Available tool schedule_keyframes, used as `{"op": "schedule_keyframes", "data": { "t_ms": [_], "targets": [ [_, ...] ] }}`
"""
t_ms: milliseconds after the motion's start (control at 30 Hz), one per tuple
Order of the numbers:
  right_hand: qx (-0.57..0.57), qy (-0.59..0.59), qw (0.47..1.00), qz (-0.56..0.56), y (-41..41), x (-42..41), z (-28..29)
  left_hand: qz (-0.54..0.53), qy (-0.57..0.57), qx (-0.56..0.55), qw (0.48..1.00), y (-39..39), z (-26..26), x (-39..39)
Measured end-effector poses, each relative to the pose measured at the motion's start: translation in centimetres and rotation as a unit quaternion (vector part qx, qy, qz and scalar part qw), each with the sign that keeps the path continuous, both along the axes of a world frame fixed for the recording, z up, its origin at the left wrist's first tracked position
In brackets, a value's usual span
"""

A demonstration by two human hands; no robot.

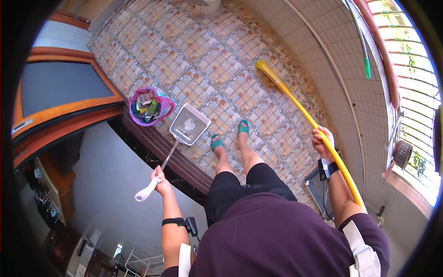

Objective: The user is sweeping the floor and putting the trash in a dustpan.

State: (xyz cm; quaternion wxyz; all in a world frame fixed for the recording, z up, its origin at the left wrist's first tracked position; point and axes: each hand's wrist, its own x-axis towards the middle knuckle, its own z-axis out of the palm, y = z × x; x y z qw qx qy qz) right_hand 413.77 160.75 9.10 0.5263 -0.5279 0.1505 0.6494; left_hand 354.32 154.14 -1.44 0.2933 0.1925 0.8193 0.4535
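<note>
My left hand (160, 180) grips the white handle of a long-handled dustpan (178, 128). Its pan lies by the doorway threshold, and a whitish clump of debris (189, 124) rests inside it. A yellow broom (304, 110) is held by its long handle in my right hand (323, 140). The broom's yellow head points away from me on the tiled floor (207, 79), to the right of the dustpan, and looks slightly blurred. Just left of the pan stands a bin with a pink and purple bag (169, 106), filled with mixed rubbish.
A raised dark threshold (155, 138) runs along the left, beside a wood-framed door (65, 86). A tiled wall (332, 38) curves along the right, below a barred window (408, 52). A grey tray (313, 180) sits on the floor near my right arm.
</note>
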Motion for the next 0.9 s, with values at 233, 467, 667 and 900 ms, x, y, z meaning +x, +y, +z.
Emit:
{"op": "schedule_keyframes", "data": {
  "t_ms": [233,467,667,900],
  "targets": [
    [-0.022,0.155,0.978,0.139,-1.8,-12.3,2.7,-0.037,0.042,-0.019,0.998,2.7,0.1,0.9],
    [-0.057,0.092,0.941,0.321,-3.0,-19.1,5.8,-0.061,0.083,-0.016,0.995,3.5,1.4,2.5],
    [-0.024,-0.121,0.886,0.446,1.8,-17.8,10.4,-0.047,0.107,0.004,0.993,3.0,1.2,2.3],
    [0.083,-0.228,0.893,0.379,12.6,-14.8,5.2,-0.048,0.068,0.006,0.996,3.7,2.2,3.2]
  ]
}}
